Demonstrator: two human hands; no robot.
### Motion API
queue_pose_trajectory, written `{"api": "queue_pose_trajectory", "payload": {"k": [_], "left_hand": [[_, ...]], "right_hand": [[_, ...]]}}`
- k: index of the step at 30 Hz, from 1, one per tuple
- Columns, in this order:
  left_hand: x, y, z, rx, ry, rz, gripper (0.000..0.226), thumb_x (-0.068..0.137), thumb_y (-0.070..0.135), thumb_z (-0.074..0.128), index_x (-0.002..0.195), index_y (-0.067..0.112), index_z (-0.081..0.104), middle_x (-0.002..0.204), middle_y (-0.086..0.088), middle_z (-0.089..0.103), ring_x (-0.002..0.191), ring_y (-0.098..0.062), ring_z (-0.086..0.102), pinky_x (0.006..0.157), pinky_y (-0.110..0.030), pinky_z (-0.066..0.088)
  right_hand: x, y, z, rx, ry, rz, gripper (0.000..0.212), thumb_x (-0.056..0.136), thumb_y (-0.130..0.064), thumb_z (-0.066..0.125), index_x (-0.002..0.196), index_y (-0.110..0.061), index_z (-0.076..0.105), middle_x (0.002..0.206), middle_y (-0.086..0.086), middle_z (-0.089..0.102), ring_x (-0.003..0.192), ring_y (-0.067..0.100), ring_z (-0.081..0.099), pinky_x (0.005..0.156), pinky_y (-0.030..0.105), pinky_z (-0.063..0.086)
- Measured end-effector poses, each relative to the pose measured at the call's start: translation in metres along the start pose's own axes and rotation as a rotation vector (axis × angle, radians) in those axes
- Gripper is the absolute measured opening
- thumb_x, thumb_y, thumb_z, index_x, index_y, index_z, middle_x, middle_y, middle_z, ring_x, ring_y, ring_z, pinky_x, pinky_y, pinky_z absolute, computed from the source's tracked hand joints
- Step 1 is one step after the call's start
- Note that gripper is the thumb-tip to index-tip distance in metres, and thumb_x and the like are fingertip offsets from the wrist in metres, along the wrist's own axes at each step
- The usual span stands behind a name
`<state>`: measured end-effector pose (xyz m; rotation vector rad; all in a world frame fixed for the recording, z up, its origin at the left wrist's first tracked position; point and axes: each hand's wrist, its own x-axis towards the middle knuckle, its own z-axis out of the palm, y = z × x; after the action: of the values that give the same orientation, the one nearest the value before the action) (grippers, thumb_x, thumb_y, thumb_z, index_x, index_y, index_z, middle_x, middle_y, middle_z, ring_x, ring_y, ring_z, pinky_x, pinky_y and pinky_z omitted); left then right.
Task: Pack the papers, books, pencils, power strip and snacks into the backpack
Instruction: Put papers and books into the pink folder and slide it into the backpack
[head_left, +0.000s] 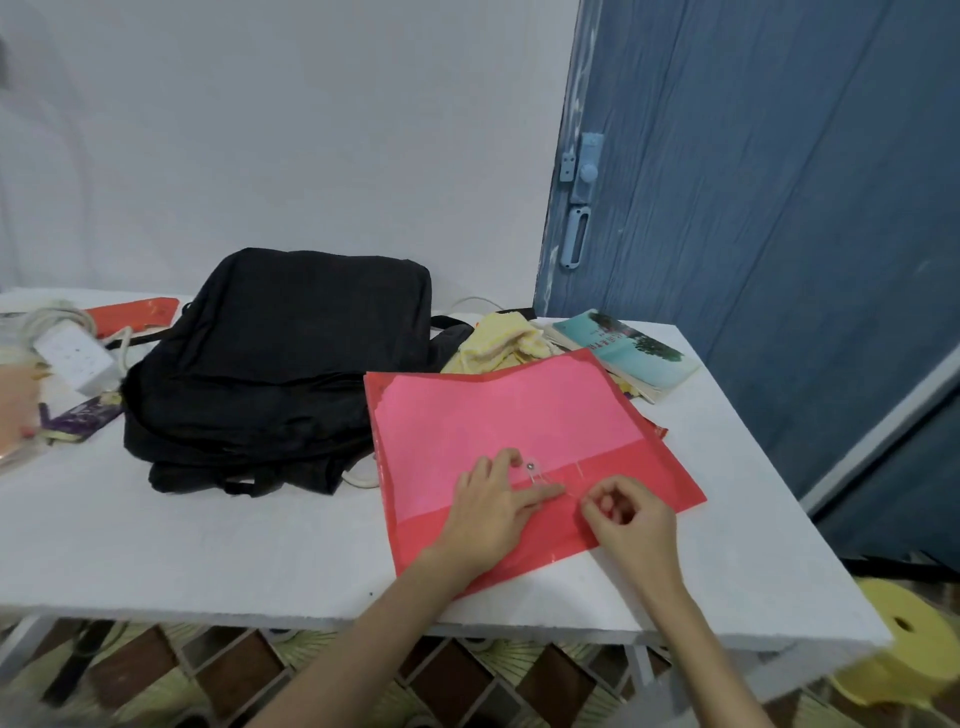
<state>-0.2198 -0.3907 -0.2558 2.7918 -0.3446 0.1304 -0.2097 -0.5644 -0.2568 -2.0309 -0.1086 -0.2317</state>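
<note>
Red folder at the near right of the table, both hands working its string clasp.

Red plastic document folder (519, 441) lies flat on the white table (208, 545), just beside the black backpack (280, 364), one corner touching it. Looks light, thin, floppy and slick; likely to sag if lifted by one corner, so best taken along a long edge, or with a palm underneath. Left hand (488, 509) rests palm-down on the flap, fingers spread, forefinger stretched flat beside the metal button (530, 466). Right hand (631, 525) is curled, thumb and forefinger pinching what seems a thin string; too fine to be sure. Both forearms reach in low over the table's near edge. Power strip (78, 358) and books (628, 348) are not yet packed.
</note>
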Motion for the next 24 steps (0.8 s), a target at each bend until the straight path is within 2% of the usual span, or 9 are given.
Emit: {"api": "queue_pose_trajectory", "payload": {"k": [4, 7, 10, 12, 14, 17, 20, 22, 24], "left_hand": [[-0.004, -0.003, -0.003, 0.02, -0.055, 0.048, 0.069, 0.076, 0.066, 0.005, 0.131, 0.049, 0.043, 0.14, -0.005, 0.028, 0.117, -0.024, 0.031, 0.098, -0.036, 0.026], [-0.006, -0.006, -0.004, -0.052, -0.048, 0.045, 0.06, 0.079, 0.067, 0.018, 0.124, 0.047, 0.052, 0.14, -0.002, 0.03, 0.118, -0.023, 0.031, 0.099, -0.036, 0.024], [-0.007, -0.005, -0.004, -0.11, -0.03, 0.024, 0.036, 0.087, 0.057, 0.045, 0.114, 0.037, 0.058, 0.138, 0.0, 0.031, 0.119, -0.02, 0.029, 0.097, -0.033, 0.022], [-0.004, -0.001, -0.002, -0.142, 0.001, -0.017, 0.029, 0.087, 0.049, 0.053, 0.108, 0.03, 0.059, 0.135, 0.002, 0.033, 0.118, -0.019, 0.029, 0.092, -0.032, 0.022], [0.0, 0.005, 0.001, -0.137, 0.045, -0.076, 0.027, 0.091, 0.042, 0.05, 0.108, 0.022, 0.057, 0.132, 0.001, 0.035, 0.116, -0.02, 0.032, 0.092, -0.033, 0.025], [0.007, 0.008, 0.004, -0.184, 0.127, -0.209, 0.027, 0.096, 0.027, 0.043, 0.112, 0.008, 0.053, 0.125, -0.006, 0.043, 0.112, -0.025, 0.042, 0.095, -0.036, 0.032], [0.013, 0.006, 0.002, -0.243, 0.187, -0.294, 0.022, 0.092, 0.019, 0.048, 0.101, 0.001, 0.058, 0.114, -0.011, 0.047, 0.105, -0.027, 0.049, 0.093, -0.038, 0.038], [0.017, 0.006, -0.002, -0.27, 0.182, -0.332, 0.022, 0.089, 0.019, 0.051, 0.097, 0.0, 0.059, 0.111, -0.012, 0.046, 0.1, -0.028, 0.051, 0.09, -0.038, 0.04], [0.021, 0.006, -0.004, -0.296, 0.177, -0.352, 0.02, 0.087, 0.018, 0.053, 0.094, 0.0, 0.058, 0.109, -0.012, 0.045, 0.096, -0.029, 0.053, 0.085, -0.037, 0.04]], "right_hand": [[0.005, 0.002, -0.004, 0.092, -0.006, 0.023, 0.013, 0.079, -0.006, 0.07, 0.07, -0.015, 0.064, 0.061, 0.0, 0.058, 0.056, 0.005, 0.048, 0.055, 0.018, 0.041], [0.008, 0.003, -0.004, 0.094, -0.007, 0.04, 0.012, 0.079, -0.006, 0.071, 0.071, -0.013, 0.066, 0.063, 0.0, 0.061, 0.056, 0.002, 0.05, 0.054, 0.013, 0.041], [0.009, 0.0, -0.002, 0.05, -0.042, 0.039, 0.01, 0.077, -0.007, 0.072, 0.071, -0.013, 0.067, 0.063, -0.003, 0.062, 0.056, 0.0, 0.051, 0.054, 0.011, 0.04], [0.01, -0.004, 0.0, -0.039, -0.067, 0.02, 0.009, 0.076, -0.013, 0.074, 0.07, -0.018, 0.068, 0.065, -0.009, 0.063, 0.056, 0.0, 0.052, 0.053, 0.011, 0.039], [0.015, -0.009, 0.004, -0.115, -0.078, -0.011, 0.013, 0.074, -0.016, 0.075, 0.068, -0.023, 0.067, 0.069, -0.011, 0.063, 0.059, 0.0, 0.053, 0.055, 0.012, 0.038], [0.033, -0.019, 0.015, -0.095, -0.096, -0.082, 0.023, 0.069, -0.012, 0.078, 0.062, -0.028, 0.063, 0.069, -0.008, 0.062, 0.062, 0.001, 0.053, 0.057, 0.012, 0.038], [0.056, -0.028, 0.034, -0.123, -0.175, -0.128, 0.02, 0.066, -0.007, 0.078, 0.063, -0.021, 0.065, 0.066, -0.008, 0.057, 0.057, 0.004, 0.05, 0.058, 0.012, 0.037], [0.07, -0.031, 0.046, -0.167, -0.243, -0.111, 0.011, 0.065, -0.007, 0.078, 0.066, -0.014, 0.07, 0.066, -0.007, 0.056, 0.06, 0.004, 0.05, 0.062, 0.02, 0.043], [0.08, -0.034, 0.055, -0.211, -0.294, -0.096, 0.007, 0.065, -0.012, 0.078, 0.068, -0.013, 0.072, 0.069, -0.006, 0.059, 0.067, 0.012, 0.057, 0.067, 0.031, 0.049]]}}
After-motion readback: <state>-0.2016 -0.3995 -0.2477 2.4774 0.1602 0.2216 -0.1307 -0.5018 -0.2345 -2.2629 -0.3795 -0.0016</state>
